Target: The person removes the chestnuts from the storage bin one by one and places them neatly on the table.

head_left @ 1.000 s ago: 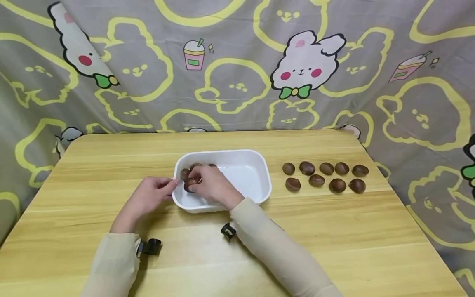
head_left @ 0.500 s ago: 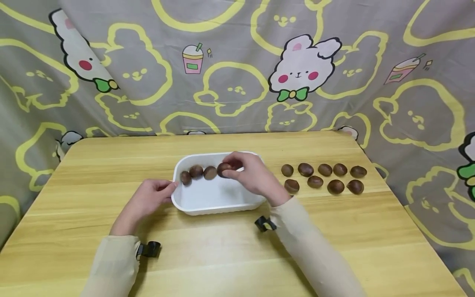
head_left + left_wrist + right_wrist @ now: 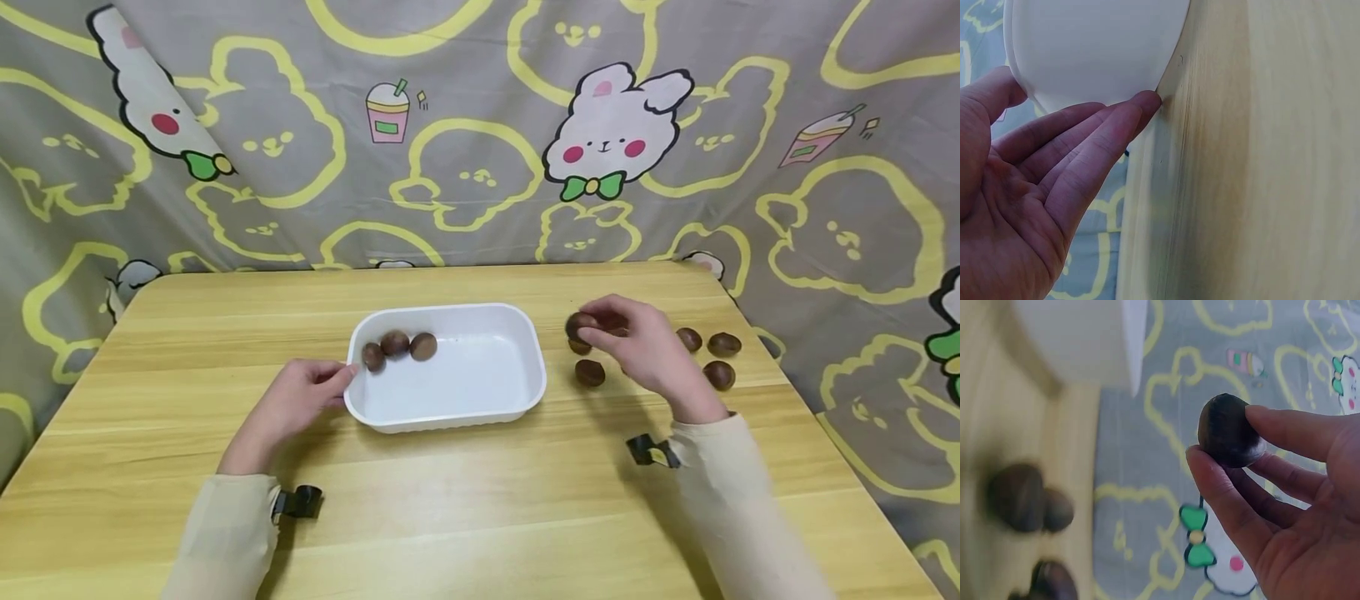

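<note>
My left hand (image 3: pixel 300 396) holds the left end of a white plastic tray (image 3: pixel 483 375), the thumb at the rim and the fingers against the outer wall, as the left wrist view shows. Three brown chestnuts (image 3: pixel 394 342) lie together inside at the back left. To the right of the tray, my right hand (image 3: pixel 651 348) pinches a chestnut (image 3: pixel 1227 431) between thumb and fingertips. In the head view that chestnut overlaps the left end of the back row on the table. The hand hides part of the rows.
Two rows of loose chestnuts, among them one at the front left (image 3: pixel 590 372) and one at the far right (image 3: pixel 724 344), lie on the wooden table (image 3: pixel 450 508). A patterned curtain (image 3: pixel 465 158) hangs close behind the table's back edge.
My right hand has lifted a chestnut out of the tray and carried it right, over the rows on the table. The left hand has stayed at the tray's left end.
</note>
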`<act>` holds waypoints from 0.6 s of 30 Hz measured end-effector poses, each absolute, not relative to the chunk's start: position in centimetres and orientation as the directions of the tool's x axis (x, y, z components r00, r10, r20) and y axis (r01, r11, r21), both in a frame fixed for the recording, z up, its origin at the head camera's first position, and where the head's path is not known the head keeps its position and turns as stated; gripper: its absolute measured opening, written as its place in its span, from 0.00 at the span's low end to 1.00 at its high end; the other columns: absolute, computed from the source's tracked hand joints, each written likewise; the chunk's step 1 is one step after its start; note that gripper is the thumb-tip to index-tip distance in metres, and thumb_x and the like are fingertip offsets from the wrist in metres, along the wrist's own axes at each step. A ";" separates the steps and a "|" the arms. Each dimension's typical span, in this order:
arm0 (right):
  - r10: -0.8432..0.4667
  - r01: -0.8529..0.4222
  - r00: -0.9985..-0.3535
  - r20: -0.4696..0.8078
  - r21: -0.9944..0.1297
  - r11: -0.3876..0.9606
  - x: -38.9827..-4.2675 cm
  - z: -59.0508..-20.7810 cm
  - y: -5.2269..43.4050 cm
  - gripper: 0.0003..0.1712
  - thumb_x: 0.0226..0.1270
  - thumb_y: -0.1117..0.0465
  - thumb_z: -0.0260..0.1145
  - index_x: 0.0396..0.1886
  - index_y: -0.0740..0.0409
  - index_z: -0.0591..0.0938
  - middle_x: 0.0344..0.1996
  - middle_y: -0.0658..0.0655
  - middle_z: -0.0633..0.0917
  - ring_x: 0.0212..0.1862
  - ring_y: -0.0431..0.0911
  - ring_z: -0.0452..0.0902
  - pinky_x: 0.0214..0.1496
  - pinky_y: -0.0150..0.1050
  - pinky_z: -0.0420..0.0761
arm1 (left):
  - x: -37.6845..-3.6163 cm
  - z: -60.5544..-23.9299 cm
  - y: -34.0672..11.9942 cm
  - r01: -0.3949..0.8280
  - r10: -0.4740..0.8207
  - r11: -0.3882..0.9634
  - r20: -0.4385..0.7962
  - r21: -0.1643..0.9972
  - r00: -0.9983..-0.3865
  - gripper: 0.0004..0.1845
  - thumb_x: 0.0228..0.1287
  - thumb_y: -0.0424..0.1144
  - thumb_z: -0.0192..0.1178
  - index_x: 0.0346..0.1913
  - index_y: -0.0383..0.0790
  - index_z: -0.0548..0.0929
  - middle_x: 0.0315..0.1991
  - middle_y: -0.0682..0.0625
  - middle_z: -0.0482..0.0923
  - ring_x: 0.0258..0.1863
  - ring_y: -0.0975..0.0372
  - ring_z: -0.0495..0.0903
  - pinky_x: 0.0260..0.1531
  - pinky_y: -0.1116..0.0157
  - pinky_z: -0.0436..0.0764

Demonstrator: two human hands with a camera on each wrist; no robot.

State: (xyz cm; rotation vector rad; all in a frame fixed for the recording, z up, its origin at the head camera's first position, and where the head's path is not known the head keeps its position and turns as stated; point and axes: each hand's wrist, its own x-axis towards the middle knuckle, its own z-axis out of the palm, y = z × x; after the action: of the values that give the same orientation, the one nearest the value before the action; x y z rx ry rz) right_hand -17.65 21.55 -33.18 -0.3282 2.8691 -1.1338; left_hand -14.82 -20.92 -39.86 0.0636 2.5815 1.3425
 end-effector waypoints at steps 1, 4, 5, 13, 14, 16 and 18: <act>-0.205 -0.177 -0.978 0.038 -0.670 0.721 -17.4 -33.3 22.2 0.16 0.70 0.53 0.66 0.53 0.54 0.82 0.46 0.54 0.83 0.50 0.50 0.79 0.49 0.48 0.77 | -14.8 -39.8 -20.9 -0.068 0.143 0.580 -0.184 0.812 -0.972 0.29 0.74 0.53 0.54 0.56 0.26 0.80 0.43 0.39 0.85 0.38 0.57 0.85 0.41 0.62 0.81; -0.201 -0.173 -0.979 0.032 -0.646 0.744 -16.7 -33.8 23.6 0.16 0.71 0.52 0.66 0.53 0.54 0.82 0.45 0.54 0.84 0.49 0.49 0.79 0.46 0.47 0.78 | -14.8 -39.8 -20.9 -0.069 0.142 0.581 -0.184 0.811 -0.973 0.28 0.74 0.52 0.54 0.55 0.25 0.80 0.43 0.40 0.85 0.38 0.57 0.85 0.40 0.64 0.80; -0.203 -0.174 -0.979 0.030 -0.642 0.746 -16.5 -34.0 24.0 0.16 0.71 0.52 0.65 0.52 0.55 0.82 0.46 0.55 0.84 0.50 0.50 0.79 0.45 0.46 0.78 | -14.8 -39.8 -20.9 -0.069 0.142 0.582 -0.184 0.811 -0.973 0.28 0.74 0.52 0.54 0.55 0.25 0.80 0.42 0.40 0.85 0.37 0.57 0.85 0.40 0.64 0.80; -0.179 -0.131 -0.984 -0.019 -0.607 0.784 -15.2 -35.6 26.5 0.16 0.70 0.55 0.66 0.52 0.58 0.81 0.42 0.57 0.84 0.48 0.54 0.78 0.45 0.48 0.76 | -14.9 -39.9 -20.9 -0.064 0.146 0.583 -0.182 0.810 -0.972 0.27 0.75 0.51 0.54 0.55 0.25 0.81 0.41 0.40 0.85 0.36 0.57 0.86 0.40 0.63 0.81; -0.177 -0.125 -0.984 -0.027 -0.602 0.788 -15.1 -35.9 26.7 0.16 0.70 0.55 0.67 0.52 0.58 0.81 0.42 0.57 0.84 0.48 0.54 0.78 0.45 0.47 0.76 | -14.9 -39.9 -20.9 -0.065 0.146 0.581 -0.182 0.811 -0.972 0.27 0.75 0.51 0.54 0.55 0.25 0.81 0.42 0.39 0.85 0.36 0.57 0.86 0.41 0.62 0.81; -0.178 -0.120 -0.983 -0.038 -0.599 0.792 -14.8 -36.4 27.2 0.16 0.68 0.54 0.68 0.51 0.59 0.82 0.40 0.56 0.84 0.46 0.53 0.79 0.45 0.47 0.76 | -14.9 -39.9 -20.9 -0.068 0.145 0.579 -0.185 0.813 -0.972 0.28 0.75 0.51 0.54 0.55 0.25 0.80 0.42 0.39 0.85 0.37 0.56 0.86 0.42 0.60 0.81; -0.177 -0.118 -0.983 -0.043 -0.589 0.799 -14.6 -36.9 27.6 0.16 0.67 0.55 0.69 0.49 0.59 0.82 0.38 0.54 0.84 0.44 0.51 0.79 0.45 0.47 0.76 | -14.9 -40.0 -20.9 -0.068 0.149 0.575 -0.186 0.815 -0.971 0.29 0.74 0.52 0.54 0.56 0.25 0.80 0.44 0.38 0.84 0.38 0.56 0.86 0.43 0.58 0.81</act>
State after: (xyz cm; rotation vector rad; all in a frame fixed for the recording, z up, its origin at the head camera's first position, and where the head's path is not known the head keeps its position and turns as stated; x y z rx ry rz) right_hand -14.64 27.62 -36.87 -0.2374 2.8886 -0.9368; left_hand -14.94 -20.86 -39.99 0.0672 2.5741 1.3464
